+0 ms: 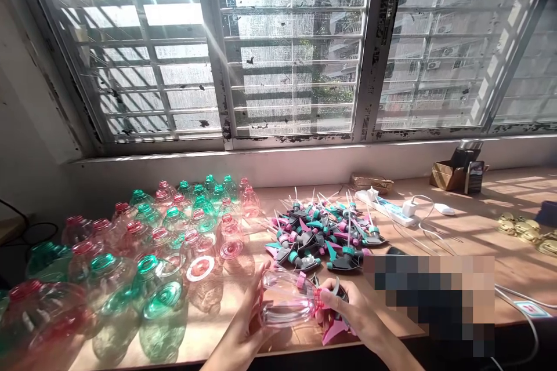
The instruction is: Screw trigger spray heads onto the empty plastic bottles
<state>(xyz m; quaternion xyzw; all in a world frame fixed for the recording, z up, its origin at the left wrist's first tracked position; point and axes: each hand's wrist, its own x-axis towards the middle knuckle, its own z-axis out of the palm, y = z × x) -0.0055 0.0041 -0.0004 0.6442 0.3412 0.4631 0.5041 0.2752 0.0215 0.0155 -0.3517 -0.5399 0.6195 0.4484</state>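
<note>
My left hand (248, 316) is wrapped around a clear pink plastic bottle (285, 298), which lies on its side just above the table's front edge. My right hand (348, 310) grips a pink and grey trigger spray head (333, 316) at the bottle's neck. A pile of pink, teal and grey spray heads (322, 232) with white dip tubes lies on the wooden table (456, 232) just beyond my hands.
Several pink and green bottles (143, 249) without heads stand crowded on the left. A white power strip (385, 206) with chargers and cables runs at centre right. A small box (459, 171) and gold pieces (524, 232) sit far right. A barred window (287, 46) fills the wall behind.
</note>
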